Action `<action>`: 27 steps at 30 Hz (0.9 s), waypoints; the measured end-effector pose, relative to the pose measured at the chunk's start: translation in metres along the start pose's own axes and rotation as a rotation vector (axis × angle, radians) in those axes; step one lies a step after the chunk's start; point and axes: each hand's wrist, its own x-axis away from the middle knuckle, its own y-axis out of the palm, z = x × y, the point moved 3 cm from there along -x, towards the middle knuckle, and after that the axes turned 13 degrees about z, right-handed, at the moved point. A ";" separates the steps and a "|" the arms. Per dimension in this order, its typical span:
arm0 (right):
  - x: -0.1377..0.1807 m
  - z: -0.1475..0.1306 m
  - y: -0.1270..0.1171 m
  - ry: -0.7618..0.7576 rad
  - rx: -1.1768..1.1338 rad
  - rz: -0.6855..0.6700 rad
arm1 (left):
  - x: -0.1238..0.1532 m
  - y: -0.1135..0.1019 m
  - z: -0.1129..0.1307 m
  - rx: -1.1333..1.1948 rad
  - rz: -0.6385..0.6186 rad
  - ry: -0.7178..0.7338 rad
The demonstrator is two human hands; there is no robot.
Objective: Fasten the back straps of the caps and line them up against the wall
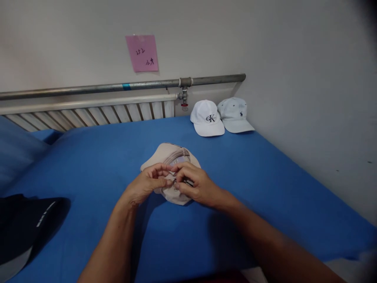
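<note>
A beige baseball cap (173, 195) lies on the blue-covered surface in the middle, its brim pointing away to the upper left and its inner band showing. My left hand (150, 179) pinches at the back strap of the cap, thumb and fingers close together. From the other side my right hand (196, 182) has its fingers closed on the same strap by a small metal buckle. The fingertips of both hands nearly meet and partly cover the strap and buckle.
A white cap (206, 112) and a pale blue cap (234, 114) sit by the right wall. At the left edge lies a dark navy cap (23, 224). Behind the blue sheet (97, 157) stand a radiator (103, 114) and a metal pipe (94, 89); a pink note (143, 54) hangs above.
</note>
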 end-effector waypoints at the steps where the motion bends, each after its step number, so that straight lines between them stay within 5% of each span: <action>1: 0.000 0.001 0.000 -0.015 0.022 0.028 | 0.000 0.000 0.000 -0.008 0.005 0.005; 10: 0.004 0.006 0.004 -0.063 0.108 0.201 | 0.001 0.001 0.001 -0.026 0.040 0.022; 21: 0.000 0.007 0.000 -0.018 0.092 0.060 | 0.002 0.003 0.003 -0.028 0.069 0.053; 27: 0.000 0.011 -0.001 0.108 0.087 0.089 | 0.001 0.001 0.000 -0.027 0.063 0.018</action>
